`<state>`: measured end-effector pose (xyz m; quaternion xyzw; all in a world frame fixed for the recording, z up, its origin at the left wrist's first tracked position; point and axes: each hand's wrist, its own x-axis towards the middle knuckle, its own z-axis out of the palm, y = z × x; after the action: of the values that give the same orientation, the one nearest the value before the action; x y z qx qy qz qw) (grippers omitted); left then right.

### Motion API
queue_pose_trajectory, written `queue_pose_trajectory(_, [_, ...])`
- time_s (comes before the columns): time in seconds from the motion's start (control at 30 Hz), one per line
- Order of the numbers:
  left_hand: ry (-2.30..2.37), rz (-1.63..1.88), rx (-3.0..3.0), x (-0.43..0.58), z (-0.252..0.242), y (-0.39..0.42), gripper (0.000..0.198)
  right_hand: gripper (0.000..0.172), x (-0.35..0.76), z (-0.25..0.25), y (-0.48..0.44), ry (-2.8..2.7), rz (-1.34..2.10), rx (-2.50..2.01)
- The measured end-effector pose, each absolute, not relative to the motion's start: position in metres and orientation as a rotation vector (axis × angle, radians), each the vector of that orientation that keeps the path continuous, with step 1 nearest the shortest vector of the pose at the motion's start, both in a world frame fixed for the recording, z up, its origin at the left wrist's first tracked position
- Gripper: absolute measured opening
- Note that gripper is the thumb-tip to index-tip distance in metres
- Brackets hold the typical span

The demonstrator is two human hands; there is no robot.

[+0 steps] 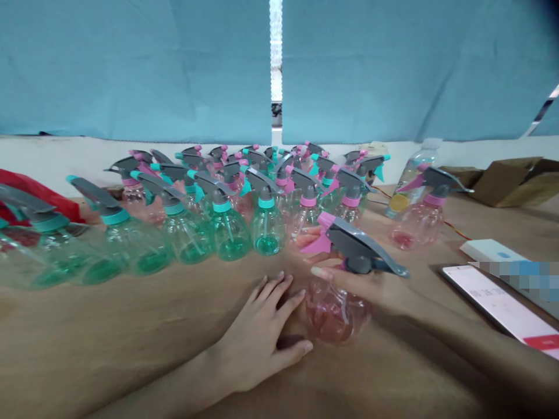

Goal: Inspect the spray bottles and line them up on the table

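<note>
Here we go: R hand (362, 283) is on the pink spray btl (334, 314), fingers and thumb closed round its neck, right under the grey sprayer head (358, 247). That btl is front & center, our landmark. Its head leans, pink nozzle (325, 224) to the left, grey lever out to the right. Can't tell if the base sits fully on the table (152, 337).

L hand (262, 337) is just left of the pink btl, palm down, fingers spread wide, gripping nothing; index & thumb tips are v. near the btl's side, contact unclear.

Behind & left of the pink btl: a row of green spray btls (232, 235), w/ more mixed pink and teal tops packed farther back. Behind it & to the right: a 2nd pink btl (421, 224), upright, nobody's hand on it. Well right of the landmark: phone (489, 297), lit screen, w/ a small white box (493, 250) just behind it.

Step in hand, my read: handling this one btl by the neck, one-handed. Next move calls for, I'd say, a firm R hold at the collar, plus L fingers on the body for support, bc the btl looks light & top-heavy and could tip.
</note>
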<state>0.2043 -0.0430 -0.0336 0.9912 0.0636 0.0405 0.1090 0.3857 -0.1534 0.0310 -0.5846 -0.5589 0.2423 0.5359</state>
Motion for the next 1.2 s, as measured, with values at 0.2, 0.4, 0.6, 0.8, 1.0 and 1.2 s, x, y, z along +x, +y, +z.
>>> queue_pose_trajectory(0.2, [0.177, 0.141, 2.918, 0.2055, -0.0337, -0.0419, 0.061, 0.014, 0.3878, 0.026, -0.152, -1.304, 0.592, -1.358])
queue_pose_trajectory(0.4, [0.184, 0.117, 2.938, 0.2057, -0.0308, -0.0435, 0.062, 0.007, 0.3875, 0.0275, -0.1511, -1.326, 0.619, -1.287])
queue_pose_trajectory(0.6, [0.177, 0.092, 2.935, 0.2054, -0.0314, -0.0439, 0.063, 0.014, 0.3903, 0.0268, -0.1526, -1.351, 0.602, -1.391])
queue_pose_trajectory(0.8, [0.184, 0.103, 2.924, 0.2045, -0.0334, -0.0435, 0.064, 0.014, 0.3863, 0.0253, -0.1543, -1.209, 0.651, -1.413])
queue_pose_trajectory(1.0, [0.172, 0.117, 2.924, 0.2038, -0.0345, -0.0436, 0.064, 0.018, 0.3839, 0.0305, -0.155, -1.2, 0.665, -1.401])
queue_pose_trajectory(1.2, [0.185, 0.11, 2.928, 0.204, -0.0335, -0.0441, 0.064, 0.015, 0.387, 0.0236, -0.1529, -1.195, 0.695, -1.381])
